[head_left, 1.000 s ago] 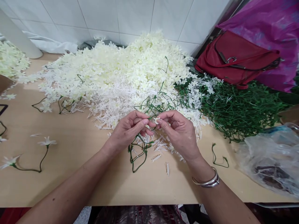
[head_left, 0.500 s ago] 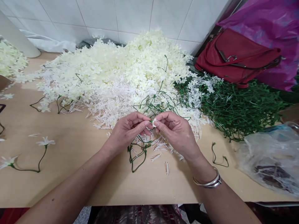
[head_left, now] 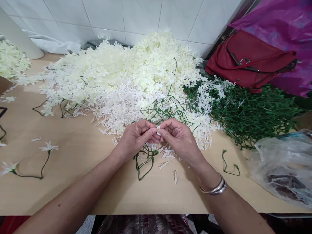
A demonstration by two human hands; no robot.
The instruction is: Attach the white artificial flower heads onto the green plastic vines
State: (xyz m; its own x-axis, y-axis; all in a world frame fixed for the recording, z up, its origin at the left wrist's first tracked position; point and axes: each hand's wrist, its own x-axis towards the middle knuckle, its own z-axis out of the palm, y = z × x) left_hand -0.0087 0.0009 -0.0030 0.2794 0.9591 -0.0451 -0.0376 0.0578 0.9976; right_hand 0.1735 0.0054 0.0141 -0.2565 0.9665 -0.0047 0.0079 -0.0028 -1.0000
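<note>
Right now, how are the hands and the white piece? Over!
Left hand, right hand: fingers pinched close together. White piece: between them, partly covered. Green stems: lying close by.

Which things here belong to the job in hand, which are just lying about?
Likely the job:
white piece between left hand and right hand
white flowers
white sticks
green stems
flowered stem

Likely just lying about:
red bag
purple bag
clear bag

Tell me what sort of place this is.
Probably an informal indoor workspace: a light wood-toned tabletop bears a large heap of creamy-white artificial-looking blossoms and a tangle of thin dark-green stems, with a white tiled wall behind.
</note>
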